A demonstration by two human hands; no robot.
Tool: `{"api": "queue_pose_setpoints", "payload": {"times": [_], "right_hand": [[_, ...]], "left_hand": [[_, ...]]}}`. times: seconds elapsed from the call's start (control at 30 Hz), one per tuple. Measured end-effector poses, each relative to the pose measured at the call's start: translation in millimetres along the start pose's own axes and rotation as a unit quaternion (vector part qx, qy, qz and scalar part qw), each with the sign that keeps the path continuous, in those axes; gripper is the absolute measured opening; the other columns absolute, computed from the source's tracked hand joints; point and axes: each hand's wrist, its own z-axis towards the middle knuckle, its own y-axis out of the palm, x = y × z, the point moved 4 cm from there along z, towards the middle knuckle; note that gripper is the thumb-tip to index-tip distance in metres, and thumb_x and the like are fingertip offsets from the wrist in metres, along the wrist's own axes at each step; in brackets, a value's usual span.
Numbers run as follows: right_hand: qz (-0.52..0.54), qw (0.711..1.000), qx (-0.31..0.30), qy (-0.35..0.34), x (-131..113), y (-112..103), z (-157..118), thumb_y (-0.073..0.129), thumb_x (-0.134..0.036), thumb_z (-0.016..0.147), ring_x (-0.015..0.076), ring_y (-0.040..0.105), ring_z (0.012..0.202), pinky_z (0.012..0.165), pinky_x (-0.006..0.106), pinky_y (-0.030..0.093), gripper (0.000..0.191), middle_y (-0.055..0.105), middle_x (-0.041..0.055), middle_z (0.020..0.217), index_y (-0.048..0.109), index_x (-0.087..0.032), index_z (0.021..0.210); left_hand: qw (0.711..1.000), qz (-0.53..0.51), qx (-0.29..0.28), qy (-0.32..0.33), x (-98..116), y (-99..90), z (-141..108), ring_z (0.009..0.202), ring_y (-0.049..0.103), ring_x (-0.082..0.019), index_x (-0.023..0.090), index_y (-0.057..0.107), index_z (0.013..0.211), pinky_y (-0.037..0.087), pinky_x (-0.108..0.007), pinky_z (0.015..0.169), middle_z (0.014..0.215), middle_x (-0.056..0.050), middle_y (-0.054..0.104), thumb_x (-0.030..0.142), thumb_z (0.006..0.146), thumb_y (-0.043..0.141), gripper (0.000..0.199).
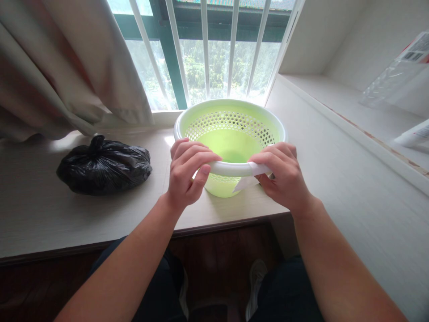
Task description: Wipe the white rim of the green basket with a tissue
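A light green basket [231, 142] with a white rim and rows of round holes stands upright on the window ledge, and nothing shows inside it. My left hand [187, 172] is closed over the near-left part of the rim. On the near-right part, my right hand [279, 172] grips the rim, its fingers over the top and its thumb underneath. A white paper tag [246, 182] hangs from the rim beside my right hand.
A tied black plastic bag [103, 166] lies on the ledge [161, 219] at the left. Behind are a curtain [73, 58] and a barred window. On the right shelf [335, 96] lie a clear bottle [392, 76] and a white tube [414, 134].
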Motion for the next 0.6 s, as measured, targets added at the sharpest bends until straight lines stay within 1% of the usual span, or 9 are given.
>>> {"api": "queue_pose_setpoints", "payload": {"times": [0.27,0.43,0.6], "right_hand": [[0.012,1.000,-0.015,0.003,1.1,-2.4,0.2,0.062,-0.003,0.089,0.0170,0.057,0.092,0.093,0.036,0.041,0.028,0.068,-0.0002,0.093,0.063,-0.024,0.108],[0.016,1.000,-0.020,0.004,1.2,-3.0,0.7,0.062,-0.004,0.090,0.0168,0.058,0.091,0.094,0.036,0.041,0.027,0.068,-0.0003,0.094,0.062,-0.024,0.108],[0.013,1.000,-0.004,0.009,-0.5,-1.4,0.3,0.062,-0.002,0.085,0.0184,0.058,0.091,0.092,0.037,0.041,0.030,0.068,-0.0003,0.091,0.062,-0.024,0.106]], "left_hand": [[1.000,-0.001,0.004,-0.001,0.1,-0.3,0.1,0.104,0.067,-0.016,0.024,0.072,0.102,0.040,-0.045,0.115,0.096,0.000,0.074,0.031,0.104,0.044,0.029],[1.000,-0.001,0.003,-0.003,0.5,0.5,0.1,0.102,0.068,-0.016,0.025,0.072,0.102,0.039,-0.046,0.114,0.096,0.000,0.074,0.031,0.104,0.044,0.028],[1.000,0.006,0.008,-0.003,1.5,0.2,-1.4,0.103,0.067,-0.017,0.025,0.071,0.102,0.040,-0.046,0.114,0.097,-0.001,0.074,0.031,0.103,0.044,0.028]]}}
